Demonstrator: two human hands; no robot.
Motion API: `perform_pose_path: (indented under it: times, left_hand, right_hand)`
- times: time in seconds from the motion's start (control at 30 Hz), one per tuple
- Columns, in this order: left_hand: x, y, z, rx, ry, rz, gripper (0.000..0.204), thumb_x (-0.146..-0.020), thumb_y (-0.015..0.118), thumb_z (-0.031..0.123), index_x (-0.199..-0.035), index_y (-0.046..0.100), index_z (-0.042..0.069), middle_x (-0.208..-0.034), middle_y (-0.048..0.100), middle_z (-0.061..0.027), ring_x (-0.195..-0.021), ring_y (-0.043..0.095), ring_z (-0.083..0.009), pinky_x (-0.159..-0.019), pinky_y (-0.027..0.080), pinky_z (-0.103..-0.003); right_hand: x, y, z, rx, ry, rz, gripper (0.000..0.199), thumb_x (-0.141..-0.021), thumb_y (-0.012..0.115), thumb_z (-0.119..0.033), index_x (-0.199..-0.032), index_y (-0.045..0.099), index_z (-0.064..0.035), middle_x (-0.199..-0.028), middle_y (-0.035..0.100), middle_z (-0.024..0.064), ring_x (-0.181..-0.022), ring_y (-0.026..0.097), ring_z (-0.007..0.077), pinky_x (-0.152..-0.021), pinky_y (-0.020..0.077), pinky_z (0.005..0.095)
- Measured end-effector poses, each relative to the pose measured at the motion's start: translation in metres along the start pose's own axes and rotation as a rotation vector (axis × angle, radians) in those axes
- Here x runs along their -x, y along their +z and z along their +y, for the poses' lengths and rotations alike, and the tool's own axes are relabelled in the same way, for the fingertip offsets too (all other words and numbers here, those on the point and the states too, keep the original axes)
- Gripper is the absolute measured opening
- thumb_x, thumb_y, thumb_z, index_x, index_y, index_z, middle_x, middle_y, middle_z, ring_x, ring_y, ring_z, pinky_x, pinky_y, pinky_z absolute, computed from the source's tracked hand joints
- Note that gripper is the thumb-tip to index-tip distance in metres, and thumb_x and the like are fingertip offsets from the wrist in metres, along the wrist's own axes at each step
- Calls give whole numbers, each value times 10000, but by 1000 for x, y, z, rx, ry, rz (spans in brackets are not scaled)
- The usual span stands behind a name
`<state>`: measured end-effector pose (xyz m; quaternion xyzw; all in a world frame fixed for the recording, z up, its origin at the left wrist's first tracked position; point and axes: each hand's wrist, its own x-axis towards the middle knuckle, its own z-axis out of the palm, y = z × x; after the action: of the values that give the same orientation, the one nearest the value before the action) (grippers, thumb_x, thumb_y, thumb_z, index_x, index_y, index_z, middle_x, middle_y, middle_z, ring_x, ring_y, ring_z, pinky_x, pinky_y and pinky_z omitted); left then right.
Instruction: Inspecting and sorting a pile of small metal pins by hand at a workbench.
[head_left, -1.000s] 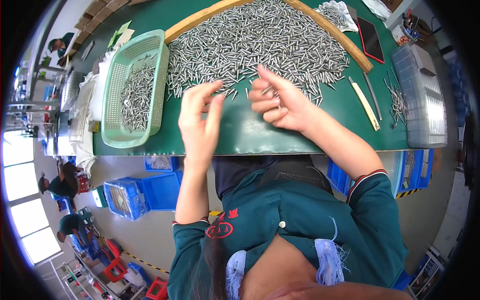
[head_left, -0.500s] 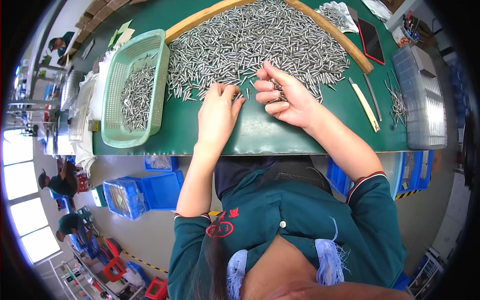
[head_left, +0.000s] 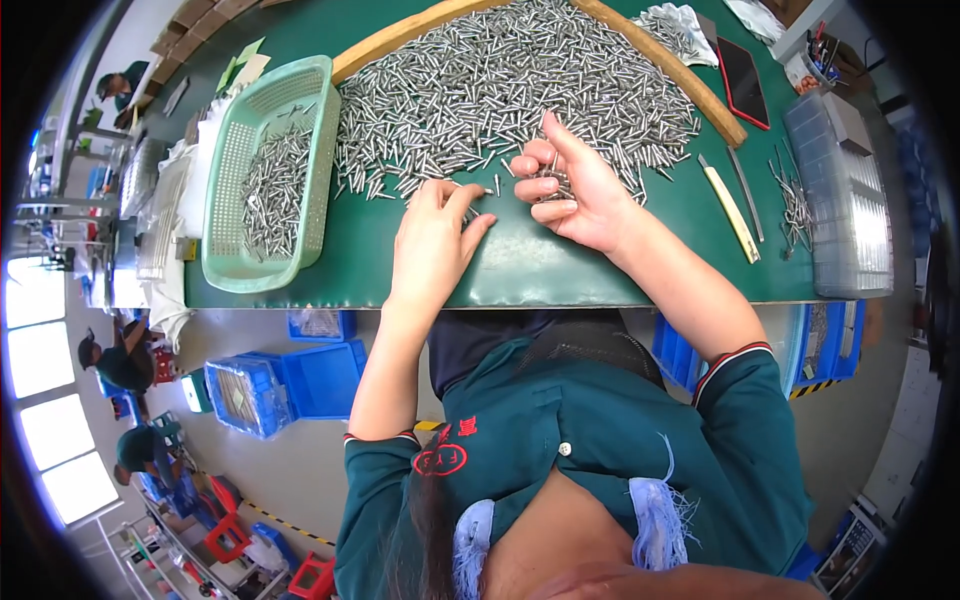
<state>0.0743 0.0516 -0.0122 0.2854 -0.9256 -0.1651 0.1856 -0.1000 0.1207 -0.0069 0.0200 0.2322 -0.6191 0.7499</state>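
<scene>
At the far left, near nine o'clock of the view, a stack of clear plastic trays (head_left: pixel 160 215) sits on the edge of the green tabletop (head_left: pixel 520 265). Just to its right stands a pale green mesh basket (head_left: pixel 268 170), long side running toward twelve o'clock, with a loose layer of small metal pins (head_left: pixel 270 190) lying in it. Below the tabletop edge, toward seven o'clock, blue plastic bins (head_left: pixel 290 385) stand on the floor.

Right of the basket a big heap of metal pins (head_left: pixel 500 90) spreads over the tabletop, fenced on its twelve-o'clock side by a curved wooden strip (head_left: pixel 690 85). The left hand (head_left: pixel 432 240) lies palm down at the heap's six-o'clock edge, fingers spread narrow and flat, fingertips touching the nearest loose pins; it grips nothing that can be seen. Just at its three o'clock, the right hand (head_left: pixel 575 190) is half curled, fingers bent inward around a small bunch of pins (head_left: pixel 553 183) held against the palm, the forefinger pointing up toward twelve o'clock over the heap.

Further right a cream-handled knife (head_left: pixel 730 210) lies on the tabletop, with a thin metal rod (head_left: pixel 745 180) beside it. Toward one o'clock a dark phone with a red rim (head_left: pixel 742 80) lies flat. At three o'clock a few scattered pins (head_left: pixel 795 205) rest next to a clear lidded plastic box (head_left: pixel 840 190).
</scene>
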Motion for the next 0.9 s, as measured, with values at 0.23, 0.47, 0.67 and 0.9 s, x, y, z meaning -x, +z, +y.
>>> perform_pose_path:
  times: [0.23,0.47,0.67,0.9]
  left_hand:
    - [9,-13,-6,50,78,-30,138,-734,631,93,-848,564,52,-900,521,-84,-823,529,-248,-720,444,-355]
    - [11,-6,5,-207,-164,43,346,-691,701,263,-911,532,55,-882,509,-104,-805,536,-252,-666,460,-340]
    - [12,-17,1,-122,-125,-75,254,-719,662,196,-924,561,85,-921,525,-64,-837,535,-235,-692,460,-340]
    - [12,-22,1,-181,29,-83,187,-715,650,160,-870,572,91,-883,534,-43,-817,540,-220,-681,457,-334]
  right_hand:
    - [1,1,-1,17,7,21,372,-893,452,-406,-638,370,-149,-695,397,-37,-521,353,30,-315,190,135]
    - [-2,0,2,17,44,26,383,-887,463,-413,-627,364,-150,-690,390,-37,-513,354,28,-308,179,132]
    - [0,0,1,35,37,35,382,-886,467,-411,-625,363,-152,-688,384,-38,-514,351,26,-309,180,128]
    - [-1,0,3,68,47,42,390,-881,472,-421,-621,358,-154,-687,381,-39,-516,348,25,-307,176,128]
